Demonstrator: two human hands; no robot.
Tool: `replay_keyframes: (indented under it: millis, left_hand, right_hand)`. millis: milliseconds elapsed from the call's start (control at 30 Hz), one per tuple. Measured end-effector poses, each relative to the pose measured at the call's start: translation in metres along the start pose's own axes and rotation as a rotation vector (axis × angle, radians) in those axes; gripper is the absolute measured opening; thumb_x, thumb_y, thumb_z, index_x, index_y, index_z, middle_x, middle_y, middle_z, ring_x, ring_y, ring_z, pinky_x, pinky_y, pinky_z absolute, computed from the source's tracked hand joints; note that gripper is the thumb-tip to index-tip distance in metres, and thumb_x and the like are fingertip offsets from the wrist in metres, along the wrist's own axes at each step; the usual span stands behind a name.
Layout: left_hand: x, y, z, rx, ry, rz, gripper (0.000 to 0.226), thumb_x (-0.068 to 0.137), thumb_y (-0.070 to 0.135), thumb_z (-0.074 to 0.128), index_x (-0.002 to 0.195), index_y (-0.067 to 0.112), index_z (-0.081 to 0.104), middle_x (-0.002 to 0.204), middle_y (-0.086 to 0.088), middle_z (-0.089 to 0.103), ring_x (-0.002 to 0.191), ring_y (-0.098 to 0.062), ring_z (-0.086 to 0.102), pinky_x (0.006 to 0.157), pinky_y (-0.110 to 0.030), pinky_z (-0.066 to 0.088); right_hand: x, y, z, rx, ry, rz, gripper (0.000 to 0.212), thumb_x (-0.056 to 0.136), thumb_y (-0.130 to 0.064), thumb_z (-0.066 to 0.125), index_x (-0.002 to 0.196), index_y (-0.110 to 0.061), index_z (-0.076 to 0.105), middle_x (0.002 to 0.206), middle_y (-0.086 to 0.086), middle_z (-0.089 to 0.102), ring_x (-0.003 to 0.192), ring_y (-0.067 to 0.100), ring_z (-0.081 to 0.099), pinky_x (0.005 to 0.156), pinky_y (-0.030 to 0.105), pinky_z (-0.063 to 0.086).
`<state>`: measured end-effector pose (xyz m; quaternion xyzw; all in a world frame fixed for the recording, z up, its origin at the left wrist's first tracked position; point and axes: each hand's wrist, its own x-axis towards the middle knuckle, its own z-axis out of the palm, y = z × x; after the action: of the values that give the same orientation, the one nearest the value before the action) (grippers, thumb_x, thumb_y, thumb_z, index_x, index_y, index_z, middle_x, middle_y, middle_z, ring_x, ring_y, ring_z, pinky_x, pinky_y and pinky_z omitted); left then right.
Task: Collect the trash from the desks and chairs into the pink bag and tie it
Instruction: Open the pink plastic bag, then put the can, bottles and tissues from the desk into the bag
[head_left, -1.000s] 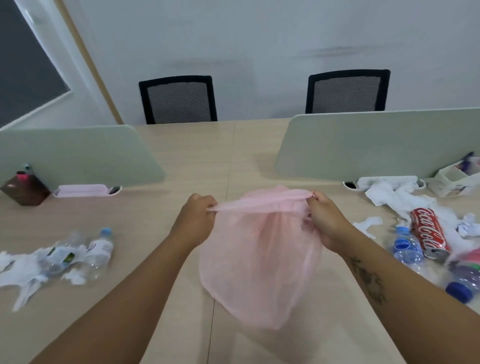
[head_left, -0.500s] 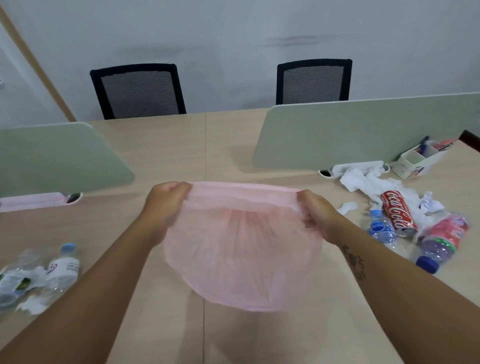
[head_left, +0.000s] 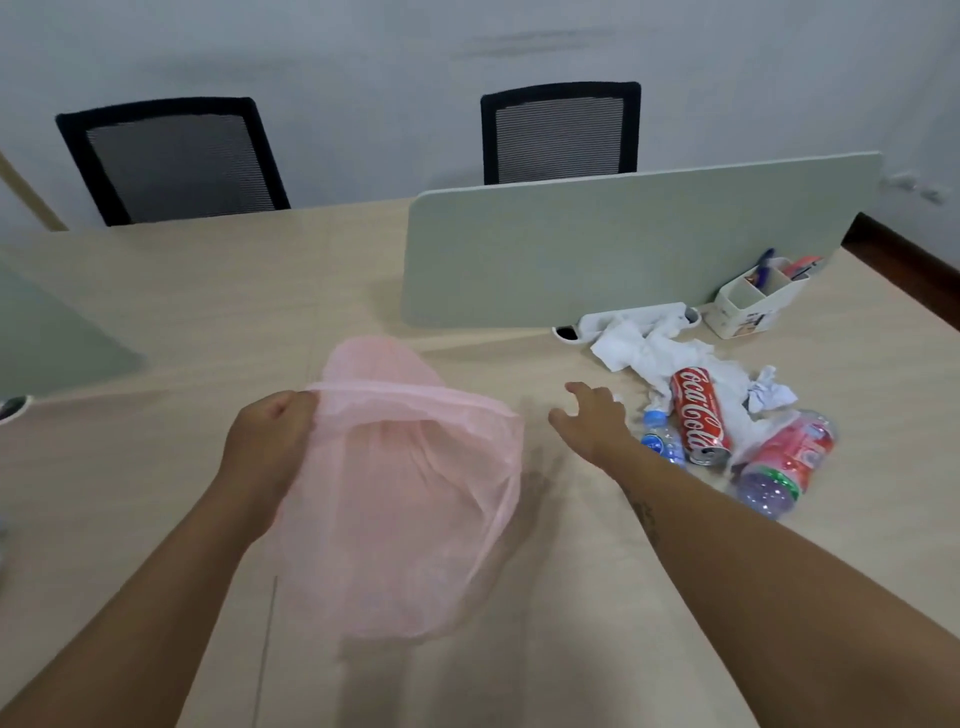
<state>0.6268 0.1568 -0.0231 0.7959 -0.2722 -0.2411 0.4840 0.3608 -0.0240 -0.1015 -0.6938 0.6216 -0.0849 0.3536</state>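
So your left hand (head_left: 270, 447) has the pink bag (head_left: 405, 519) by the rim, centre-left of the frame. Its fingers (head_left: 293, 410) are curled and pinching the rolled edge. The bag hangs below them with its mouth gaping open toward the right.

Your right hand (head_left: 592, 423) is off the bag, just right of the mouth, over the bench (head_left: 197, 312). Its fingers (head_left: 579, 388) are spread and hold nothing. It's right next to the trash pile at centre right:
- A small bottle (head_left: 662, 441) with a blue cap sits just beside your wrist.
- A red can (head_left: 698, 415) lies on its side next to that.
- A bigger bottle (head_left: 784, 462) with a red label lies to the lower right of the can.
- White crumpled tissue (head_left: 644, 353) is spread under and behind them, plus a paper ball (head_left: 769, 395).

The bench is pale wood-look. A grey-green divider panel (head_left: 623, 244) stands across the upper right, with a white pen holder (head_left: 753, 304) near its end. Two black mesh chairs (head_left: 171, 161) sit at the far side against a plain whitish wall (head_left: 363, 62).

Readable stuff: the can says "Coca-Cola" in white script. The bottle labels are too blurry to read.
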Motion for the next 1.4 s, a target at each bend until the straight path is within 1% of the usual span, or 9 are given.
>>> replay_keyframes:
  millis: [200, 367, 467, 567, 733, 933, 1067, 1233, 1400]
  left_hand:
    - [0.001, 0.009, 0.044, 0.025, 0.011, -0.021, 0.026, 0.091, 0.027, 0.055, 0.068, 0.015, 0.057, 0.061, -0.004, 0.043, 0.058, -0.019, 0.034, 0.054, -0.03, 0.026]
    - [0.007, 0.017, 0.077, 0.048, -0.024, -0.014, 0.026, 0.094, 0.031, 0.054, 0.074, 0.014, 0.06, 0.066, -0.007, 0.046, 0.062, -0.019, 0.038, 0.059, -0.031, 0.028]
    - [0.009, 0.023, 0.098, 0.074, -0.043, -0.015, 0.027, 0.095, 0.031, 0.053, 0.077, 0.013, 0.061, 0.066, -0.008, 0.048, 0.062, -0.02, 0.04, 0.057, -0.03, 0.028]
    - [0.006, 0.032, 0.11, 0.112, -0.063, 0.002, 0.028, 0.095, 0.029, 0.052, 0.077, 0.01, 0.062, 0.066, -0.007, 0.049, 0.06, -0.021, 0.04, 0.055, -0.03, 0.029]
    - [0.001, 0.051, 0.111, 0.114, -0.088, 0.023, 0.028, 0.096, 0.023, 0.047, 0.072, 0.014, 0.06, 0.066, -0.002, 0.053, 0.058, -0.02, 0.043, 0.053, -0.028, 0.033]
    - [0.005, 0.05, 0.104, 0.043, -0.178, 0.006, 0.027, 0.094, 0.022, 0.047, 0.072, 0.014, 0.061, 0.068, -0.004, 0.054, 0.056, -0.021, 0.041, 0.052, -0.027, 0.029]
    - [0.009, 0.046, 0.104, 0.042, -0.24, 0.028, 0.027, 0.094, 0.025, 0.048, 0.081, 0.007, 0.064, 0.077, -0.006, 0.06, 0.065, -0.023, 0.048, 0.059, -0.029, 0.036]
    - [0.013, 0.036, 0.104, 0.09, -0.263, 0.122, 0.029, 0.092, 0.025, 0.049, 0.087, 0.004, 0.068, 0.085, -0.013, 0.068, 0.076, -0.027, 0.058, 0.071, -0.034, 0.044]
    - [0.015, 0.032, 0.106, 0.119, -0.262, 0.168, 0.026, 0.096, 0.025, 0.049, 0.087, 0.009, 0.068, 0.081, -0.004, 0.063, 0.068, -0.025, 0.05, 0.061, -0.031, 0.038]
  right_hand:
    - [0.023, 0.056, -0.01, -0.442, 0.087, -0.047, 0.068, 0.087, -0.047, 0.057, 0.148, -0.029, 0.033, 0.152, 0.009, 0.031, 0.137, 0.035, 0.03, 0.111, 0.046, 0.025]
    - [0.023, 0.092, -0.015, -0.477, 0.173, 0.082, 0.065, 0.086, -0.043, 0.061, 0.144, -0.031, 0.034, 0.156, 0.01, 0.022, 0.141, 0.039, 0.021, 0.114, 0.049, 0.019]
    - [0.02, 0.106, -0.017, -0.398, 0.177, 0.13, 0.067, 0.085, -0.034, 0.065, 0.144, -0.029, 0.034, 0.157, 0.013, 0.014, 0.138, 0.041, 0.022, 0.111, 0.05, 0.028]
    - [0.014, 0.11, -0.014, -0.196, 0.154, 0.191, 0.065, 0.085, -0.026, 0.065, 0.142, -0.025, 0.036, 0.153, 0.014, 0.02, 0.132, 0.041, 0.03, 0.101, 0.045, 0.039]
    - [-0.014, 0.067, -0.01, 0.504, -0.026, 0.259, 0.071, 0.082, -0.027, 0.065, 0.146, -0.027, 0.032, 0.138, 0.011, 0.036, 0.11, 0.029, 0.051, 0.081, 0.034, 0.048]
    - [-0.042, -0.018, 0.029, 0.865, -0.281, 0.125, 0.069, 0.082, -0.039, 0.073, 0.142, -0.022, 0.044, 0.136, 0.004, 0.054, 0.116, 0.017, 0.057, 0.087, 0.03, 0.051]
    - [-0.046, -0.008, 0.028, 0.822, 0.01, 0.081, 0.043, 0.09, -0.029, 0.066, 0.13, -0.017, 0.057, 0.122, -0.001, 0.058, 0.109, 0.016, 0.056, 0.088, 0.024, 0.042]
    - [-0.053, 0.091, -0.012, 0.007, 0.58, 0.265, 0.048, 0.085, -0.028, 0.066, 0.13, -0.018, 0.056, 0.134, 0.014, 0.047, 0.121, 0.036, 0.044, 0.099, 0.043, 0.04]
    - [-0.053, 0.146, -0.036, 0.195, 0.54, 0.625, 0.076, 0.084, -0.03, 0.07, 0.146, -0.027, 0.028, 0.138, 0.018, 0.03, 0.123, 0.041, 0.036, 0.094, 0.047, 0.043]
